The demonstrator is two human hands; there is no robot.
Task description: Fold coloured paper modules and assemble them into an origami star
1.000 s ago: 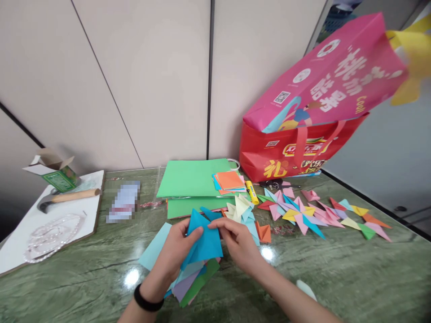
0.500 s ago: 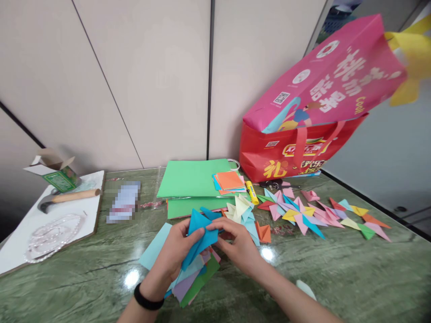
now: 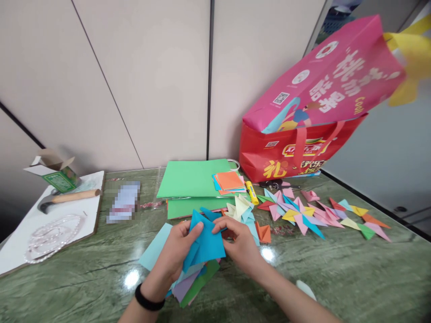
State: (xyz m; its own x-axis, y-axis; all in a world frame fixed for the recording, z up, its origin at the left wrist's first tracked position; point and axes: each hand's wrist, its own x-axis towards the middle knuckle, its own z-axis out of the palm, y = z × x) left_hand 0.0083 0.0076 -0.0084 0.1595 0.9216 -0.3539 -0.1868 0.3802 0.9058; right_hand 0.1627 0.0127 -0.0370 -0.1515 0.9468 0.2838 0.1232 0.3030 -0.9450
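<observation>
A partly folded blue sheet of origami paper (image 3: 209, 244) is held up between my two hands. My left hand (image 3: 178, 249) pinches its left side, thumb on top. At the upper right edge, the fingers of my right hand (image 3: 239, 240) grip the same paper. Below it lies a loose pile of coloured paper sheets (image 3: 197, 285), partly covered by the blue sheet and my left hand. A light blue sheet (image 3: 155, 246) sticks out left of my left wrist. Just beyond my hands are cream folded pieces (image 3: 240, 207) and an orange folded piece (image 3: 263, 232).
Green paper packs (image 3: 195, 177) lie at the back, bearing small square sheets (image 3: 230, 181). Beside them is a yellow glue stick (image 3: 251, 193). Folded paper pieces (image 3: 299, 211) spread rightward below a red bag (image 3: 286, 152). On a white board at left are a hammer (image 3: 72, 198) and clear beads (image 3: 55, 235).
The blue paper has been opened out at its lower right, so a wider flat part shows. My right hand has shifted slightly right; my left thumb has moved up.
</observation>
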